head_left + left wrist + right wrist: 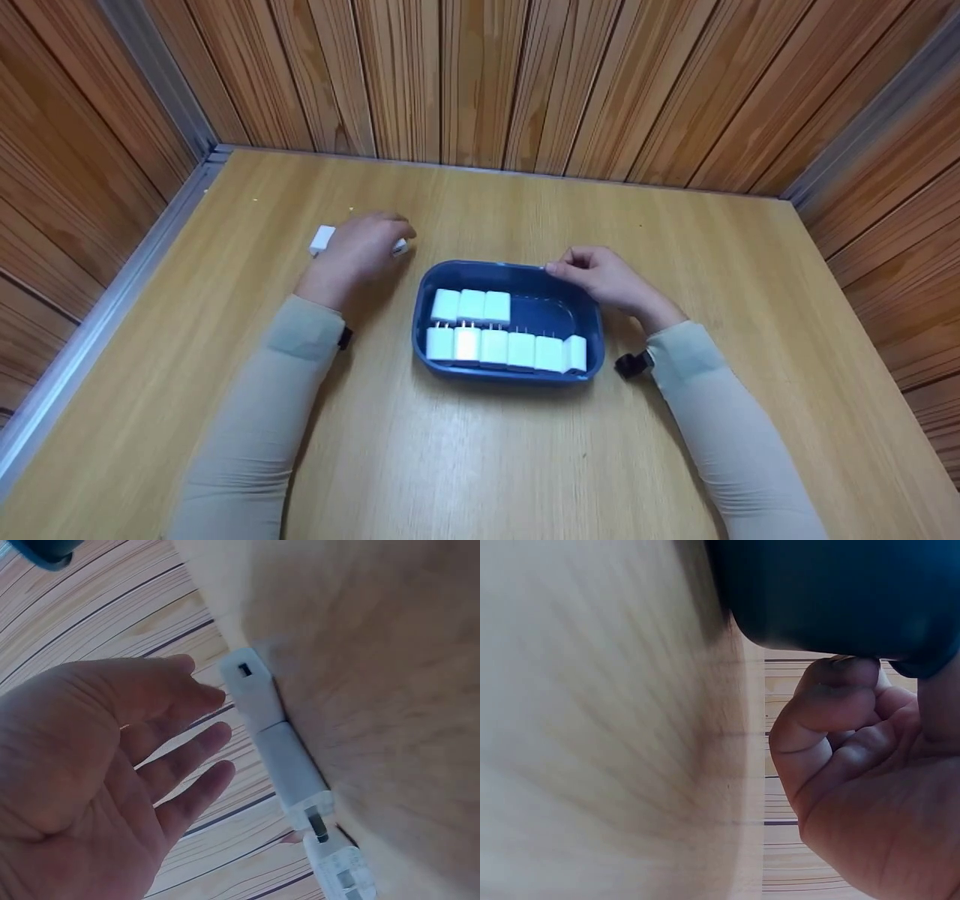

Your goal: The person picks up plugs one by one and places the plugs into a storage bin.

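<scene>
My left hand [364, 247] hovers over a line of white USB charger plugs on the table, its fingers loosely bent. In the left wrist view, three plugs stand in a row beside the fingertips: one with a USB port [255, 697], a middle one [289, 765] and one with printed marks [337, 866]. No plug is in that hand's grasp. A dark blue tub [536, 311] sits at the table's middle. At its far right corner my right hand [600, 277] pinches the rim between thumb and curled fingers. Inside are a back row [472, 307] of three plugs and a fuller front row [493, 349].
The wooden table [465, 465] is bordered at the back by a wood-plank wall [480, 82]. Plank panels also rise at left and right, with a metal rail [97, 360] along the left edge. Black straps [634, 364] circle both wrists.
</scene>
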`<state>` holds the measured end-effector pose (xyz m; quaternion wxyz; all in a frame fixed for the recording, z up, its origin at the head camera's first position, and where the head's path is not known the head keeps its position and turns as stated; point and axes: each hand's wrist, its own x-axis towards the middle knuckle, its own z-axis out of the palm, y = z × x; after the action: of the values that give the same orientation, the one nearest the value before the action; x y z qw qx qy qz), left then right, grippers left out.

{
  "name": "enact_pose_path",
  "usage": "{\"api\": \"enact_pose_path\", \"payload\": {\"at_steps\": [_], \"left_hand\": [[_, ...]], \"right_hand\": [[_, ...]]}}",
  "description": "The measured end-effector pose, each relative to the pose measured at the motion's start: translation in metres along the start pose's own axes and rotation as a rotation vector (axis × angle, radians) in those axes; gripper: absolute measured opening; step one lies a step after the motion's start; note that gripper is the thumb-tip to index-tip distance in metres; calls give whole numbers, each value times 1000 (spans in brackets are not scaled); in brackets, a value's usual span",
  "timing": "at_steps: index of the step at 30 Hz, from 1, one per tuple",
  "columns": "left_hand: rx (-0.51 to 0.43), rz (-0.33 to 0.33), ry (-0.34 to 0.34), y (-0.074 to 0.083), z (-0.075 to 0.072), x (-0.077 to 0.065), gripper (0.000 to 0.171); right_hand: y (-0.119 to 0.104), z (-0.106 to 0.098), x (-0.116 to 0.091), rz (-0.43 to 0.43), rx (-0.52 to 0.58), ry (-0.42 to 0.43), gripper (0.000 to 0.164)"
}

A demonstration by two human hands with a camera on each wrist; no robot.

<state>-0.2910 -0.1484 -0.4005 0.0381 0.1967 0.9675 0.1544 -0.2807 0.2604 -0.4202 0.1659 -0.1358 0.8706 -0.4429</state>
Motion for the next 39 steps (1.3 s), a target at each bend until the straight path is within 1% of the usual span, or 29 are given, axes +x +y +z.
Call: {"api": "enact_pose_path", "payload": {"at_steps": [8, 12, 20, 28, 35, 39], "left_hand": [[98, -7, -27, -2, 6, 6, 35], [125, 2, -21, -1, 7, 8, 34], [80, -11, -19, -3, 8, 7, 29], [76, 12, 8, -1, 9, 6, 25], [114, 19, 1, 0, 9, 8, 22], [159, 44, 3, 3, 9, 9, 23]], "right_hand": [[-1, 0, -1, 9, -3, -3, 48], [-1, 0, -1, 14, -1, -8, 47], [-2, 0, 0, 21, -14, -5, 47], [-1, 0, 0, 19, -12, -4, 48], [-1, -1, -1, 30, -15, 0, 51], [0, -1, -1, 33, -18, 4, 50]]}}
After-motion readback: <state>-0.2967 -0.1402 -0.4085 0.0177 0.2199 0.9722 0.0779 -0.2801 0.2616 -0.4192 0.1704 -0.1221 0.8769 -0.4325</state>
